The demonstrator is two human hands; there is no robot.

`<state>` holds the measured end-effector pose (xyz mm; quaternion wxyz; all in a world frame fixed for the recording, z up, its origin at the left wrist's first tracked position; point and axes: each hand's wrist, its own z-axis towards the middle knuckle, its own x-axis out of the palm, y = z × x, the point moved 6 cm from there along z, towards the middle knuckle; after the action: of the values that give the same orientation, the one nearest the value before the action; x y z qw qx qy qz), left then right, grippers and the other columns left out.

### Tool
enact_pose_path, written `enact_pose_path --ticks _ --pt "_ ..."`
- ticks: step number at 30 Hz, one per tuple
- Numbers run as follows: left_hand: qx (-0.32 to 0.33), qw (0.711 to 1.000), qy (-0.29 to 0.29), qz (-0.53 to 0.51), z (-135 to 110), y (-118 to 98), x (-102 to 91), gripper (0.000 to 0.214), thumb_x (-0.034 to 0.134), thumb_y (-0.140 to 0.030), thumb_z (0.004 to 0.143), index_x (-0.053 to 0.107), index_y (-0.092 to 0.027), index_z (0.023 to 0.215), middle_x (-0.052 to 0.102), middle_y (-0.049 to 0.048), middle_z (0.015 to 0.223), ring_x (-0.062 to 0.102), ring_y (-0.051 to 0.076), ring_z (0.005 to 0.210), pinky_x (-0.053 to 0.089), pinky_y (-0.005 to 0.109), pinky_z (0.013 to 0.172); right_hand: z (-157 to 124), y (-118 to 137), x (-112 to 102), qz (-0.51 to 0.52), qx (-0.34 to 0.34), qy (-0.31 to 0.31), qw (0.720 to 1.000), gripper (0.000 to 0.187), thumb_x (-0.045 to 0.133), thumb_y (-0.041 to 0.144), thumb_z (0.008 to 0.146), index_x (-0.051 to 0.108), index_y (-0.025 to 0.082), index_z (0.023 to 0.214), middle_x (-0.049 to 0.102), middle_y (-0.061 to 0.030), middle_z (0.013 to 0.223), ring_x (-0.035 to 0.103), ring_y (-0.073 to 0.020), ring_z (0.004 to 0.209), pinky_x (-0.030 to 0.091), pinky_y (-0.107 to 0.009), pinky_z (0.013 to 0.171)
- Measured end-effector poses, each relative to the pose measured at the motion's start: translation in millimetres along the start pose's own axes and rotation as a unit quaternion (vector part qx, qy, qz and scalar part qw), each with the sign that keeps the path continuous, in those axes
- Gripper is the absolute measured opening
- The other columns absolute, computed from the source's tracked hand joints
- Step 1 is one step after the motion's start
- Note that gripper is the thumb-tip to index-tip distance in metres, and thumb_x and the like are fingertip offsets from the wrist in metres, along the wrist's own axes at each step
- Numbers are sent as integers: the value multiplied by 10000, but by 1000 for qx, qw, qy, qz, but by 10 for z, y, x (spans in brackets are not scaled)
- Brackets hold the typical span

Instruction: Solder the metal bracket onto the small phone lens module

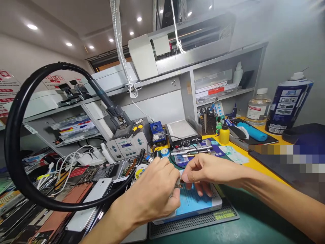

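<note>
My left hand (154, 189) and my right hand (207, 171) meet above a phone with a blue back (195, 203) that lies on a dark ridged mat (203, 220). The fingers of both hands are pinched together around a small metallic part (178, 185) held between them; what it is stays too small to name. The left hand is curled into a loose fist over the phone's left end. The right hand's lower fingers hang just above the phone.
A thick black hose (17, 135) loops from a hot-air station (127, 145) on the left. Phones and cables (76, 169) crowd the left side. Behind are a heating plate (181, 130), a scissors holder (208, 120), a yellow bottle (224, 133), a spray can (288, 101) and shelves.
</note>
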<state>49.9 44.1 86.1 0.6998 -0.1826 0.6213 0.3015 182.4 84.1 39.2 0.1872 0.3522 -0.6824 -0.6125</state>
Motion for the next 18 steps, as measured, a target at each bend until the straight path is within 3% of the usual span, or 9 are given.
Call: enact_pose_path --ticks 9,18 --pt "5 998 -19 -54 -134 41 30 138 506 -157 872 619 -176 949 567 34 863 493 209 842 465 386 797 35 -23 189 124 50 24 991 154 632 266 770 723 141 761 732 -43 773 630 -100 493 516 -194 447" --pt "-5 994 -24 -110 -199 60 21 194 528 -141 872 615 -194 1038 592 23 917 531 203 906 499 381 864 42 -99 258 150 61 15 987 252 695 343 860 703 134 721 721 -36 739 630 -94 494 525 -179 451"
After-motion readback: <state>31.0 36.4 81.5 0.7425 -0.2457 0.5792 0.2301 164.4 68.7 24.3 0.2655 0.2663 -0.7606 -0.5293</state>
